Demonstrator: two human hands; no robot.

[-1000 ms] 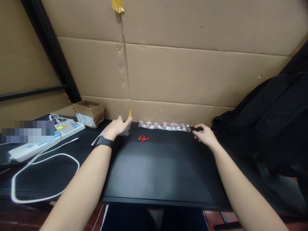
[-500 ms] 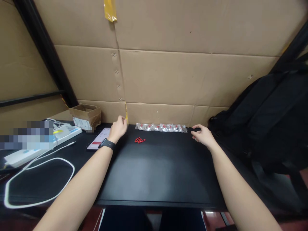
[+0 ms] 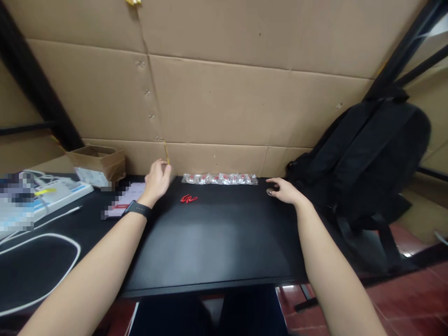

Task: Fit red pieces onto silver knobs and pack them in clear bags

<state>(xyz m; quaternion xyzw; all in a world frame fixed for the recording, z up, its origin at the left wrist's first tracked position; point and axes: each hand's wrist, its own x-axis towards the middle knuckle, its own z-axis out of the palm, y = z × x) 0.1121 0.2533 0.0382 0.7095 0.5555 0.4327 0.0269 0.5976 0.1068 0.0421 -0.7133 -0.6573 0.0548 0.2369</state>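
Note:
My left hand [image 3: 158,179] is above the back left of the black table [image 3: 217,238], beside a phone [image 3: 131,193]; its fingers are bent together, and what they hold, if anything, is too small to tell. My right hand [image 3: 284,190] is at the back right, thumb and fingers around a small round metallic thing [image 3: 269,192], the index finger stretched out. Between the hands, small clear packets [image 3: 220,179] with red and silver contents lie in a row along the back edge. A tangled red cord [image 3: 189,199] lies in front of them.
An open cardboard box [image 3: 100,165], a white power strip [image 3: 59,198] and a looped white cable [image 3: 75,247] are on the left. A black backpack [image 3: 371,154] stands on the right. A cardboard wall [image 3: 224,107] rises behind the table.
The view has turned to the right, so things sit further left and more of the backpack shows. The round metallic thing by my right fingers is now plainer to see.

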